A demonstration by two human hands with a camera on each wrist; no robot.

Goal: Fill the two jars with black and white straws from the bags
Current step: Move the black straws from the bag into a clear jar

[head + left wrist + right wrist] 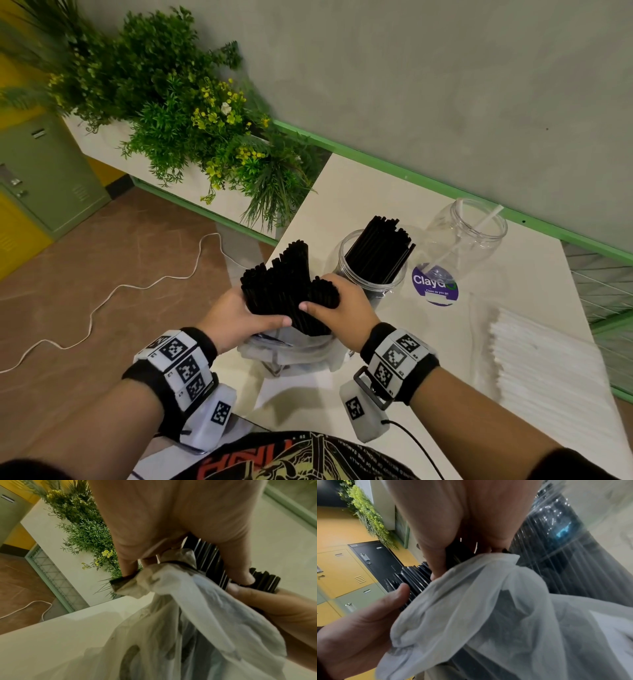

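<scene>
Black straws (287, 291): thick bundle, upper ends fanned, lower ends in a thin white bag (291, 349) beneath the hands. Left hand (236, 318) and right hand (339, 308): side by side, fingers wrapped round the bundle, thumbs in front. Jar (373, 270): just beyond the right hand, packed with black straws. Second jar (469, 236): farther right, holding one white straw (486, 219). White straws (534, 363): clear pack, right of the right wrist, on the table (342, 192).

Black wristbands (200, 342) carry white blocks printed with square black-and-white tags; below them, a black graphic shirt (308, 457) with red lettering.
</scene>
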